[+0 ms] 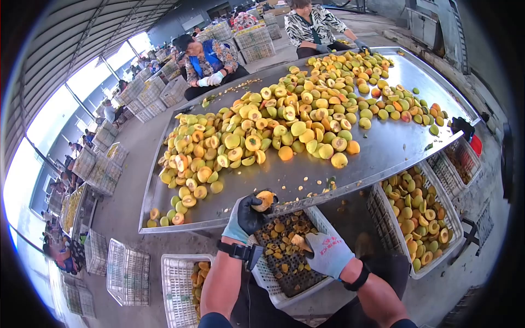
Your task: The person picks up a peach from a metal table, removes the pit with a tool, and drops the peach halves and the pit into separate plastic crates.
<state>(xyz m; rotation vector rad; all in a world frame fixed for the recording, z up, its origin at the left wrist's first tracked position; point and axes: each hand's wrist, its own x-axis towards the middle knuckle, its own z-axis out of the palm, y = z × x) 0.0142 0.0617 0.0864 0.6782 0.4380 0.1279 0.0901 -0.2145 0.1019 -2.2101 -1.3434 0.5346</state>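
Note:
My left hand (249, 217), in a grey and black work glove, is closed around a halved peach (265, 200) at the near edge of the metal table (377, 164). Lower and to the right, my right hand (330, 255) wears a white glove with red print. Its fingers are bent together over the white crate (276, 292) between my knees. Something pale orange shows at those fingertips; whether it is fruit or bare finger, I cannot tell. Brown and yellow fruit scraps (284, 232) lie in that crate. A broad heap of yellow-green peach halves (295, 128) covers the tabletop's middle.
Another white crate (180, 265) with fruit stands left of my legs. Under the table's right side sits a crate full of peach halves (418, 218). Two people, one in a blue vest (210, 57) and one in a patterned top (313, 27), sit across the table. Stacked crates (147, 90) line the left.

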